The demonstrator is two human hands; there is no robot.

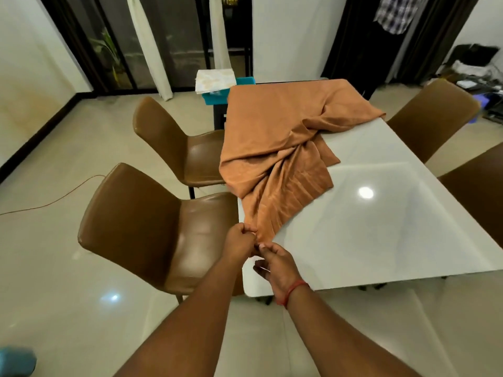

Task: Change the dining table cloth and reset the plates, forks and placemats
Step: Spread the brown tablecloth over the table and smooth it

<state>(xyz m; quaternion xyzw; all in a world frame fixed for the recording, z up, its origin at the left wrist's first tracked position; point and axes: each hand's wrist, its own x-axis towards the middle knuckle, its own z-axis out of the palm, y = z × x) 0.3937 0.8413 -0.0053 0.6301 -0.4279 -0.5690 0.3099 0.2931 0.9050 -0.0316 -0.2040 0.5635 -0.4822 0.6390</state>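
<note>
An orange-brown table cloth (275, 137) lies bunched over the far left part of the glossy white dining table (381, 227). A gathered end of it runs down to the table's near left corner. My left hand (239, 242) grips that end at the table edge. Right beside it, my right hand (275, 263), with a red band at the wrist, pinches the same cloth end. The near and right parts of the table top are bare. No plates, forks or placemats show on the table.
Two brown chairs (152, 227) (174, 142) stand on the table's left side, two more (432, 115) on the right. A teal box (217, 97) with a folded pale cloth (215, 81) on top sits past the far left corner. A cable (54, 198) crosses the floor.
</note>
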